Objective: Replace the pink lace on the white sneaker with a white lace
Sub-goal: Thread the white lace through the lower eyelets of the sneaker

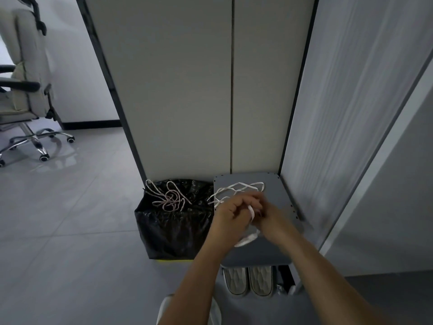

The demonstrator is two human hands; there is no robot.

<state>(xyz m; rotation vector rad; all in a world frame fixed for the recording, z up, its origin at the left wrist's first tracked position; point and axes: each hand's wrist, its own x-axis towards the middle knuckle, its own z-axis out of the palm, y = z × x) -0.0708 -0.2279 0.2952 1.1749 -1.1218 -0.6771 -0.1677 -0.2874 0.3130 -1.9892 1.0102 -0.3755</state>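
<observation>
A pale partition wall (187,90) rises behind a small grey table (281,184) that stands in the corner, and a grey tiled floor (70,219) spreads out to the table's left. Far to the left of the table and well apart from it stands an office chair (25,78) on a chrome wheeled base. Just beside the table's left edge sits a bin lined with a black bag (173,231).

Under the near edge of the table a pair of sneakers (248,280) sits side by side, their pale patterned soles turned toward the camera.

The person's two bare forearms reach in over the table. The left hand (230,218) and the right hand (271,216) meet above the tabletop, fingers curled, both gripping the white lace (236,185). Motion blur hides which fingers pinch it. The lace runs between the hands, loops out over the far part of the tabletop, and a flat stretch of it hangs below the hands.

The pink lace (169,198) lies in a loose tangle on top of the black bag, left of the table and away from both hands.
</observation>
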